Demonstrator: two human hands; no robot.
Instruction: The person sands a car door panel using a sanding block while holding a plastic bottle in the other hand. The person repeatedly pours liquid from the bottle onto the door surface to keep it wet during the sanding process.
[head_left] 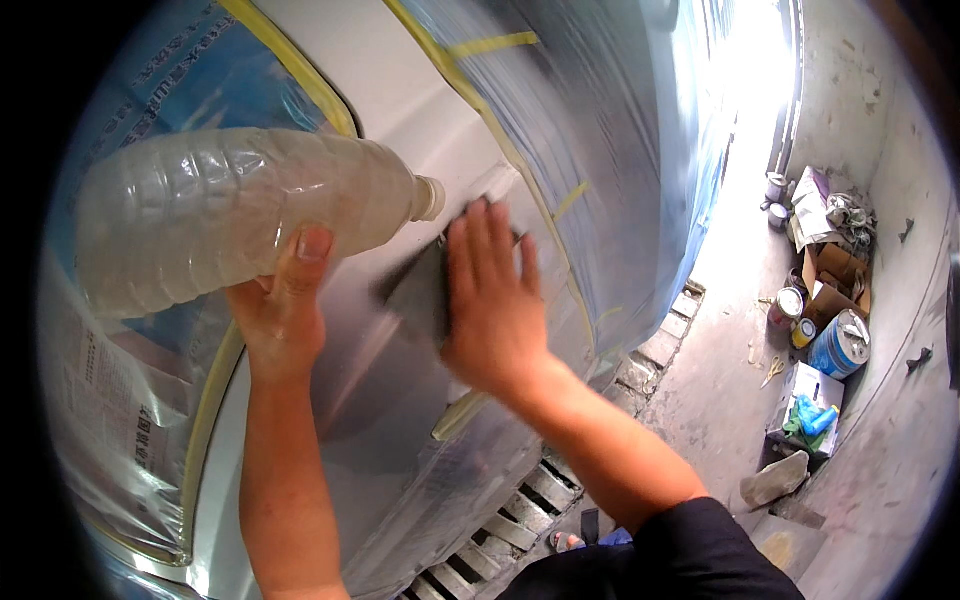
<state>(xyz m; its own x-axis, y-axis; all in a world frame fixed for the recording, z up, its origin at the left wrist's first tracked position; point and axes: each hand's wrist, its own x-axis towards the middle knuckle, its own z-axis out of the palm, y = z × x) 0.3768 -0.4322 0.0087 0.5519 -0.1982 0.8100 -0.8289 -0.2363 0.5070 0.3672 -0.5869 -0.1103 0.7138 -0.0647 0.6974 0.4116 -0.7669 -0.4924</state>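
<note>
My left hand (280,300) is closed around a large clear plastic bottle (200,215). The bottle is tilted sideways, its open-looking neck toward the right, over a pale car panel (370,385). My right hand (495,300) presses a dark grey sheet of sandpaper (425,290) flat against that panel, fingers together on top of it and slightly blurred. Most of the sheet lies hidden under the palm. The panel around it looks wet and dull. Yellow masking tape (480,105) borders the panel, with plastic film (590,120) beyond it.
A slatted drain grate (525,510) runs along the floor below the car. Against the right wall stand a blue-and-white drum (840,345), paint cans (787,305), an open cardboard box (835,275) and a white box (805,395). Scissors (772,372) lie on the floor.
</note>
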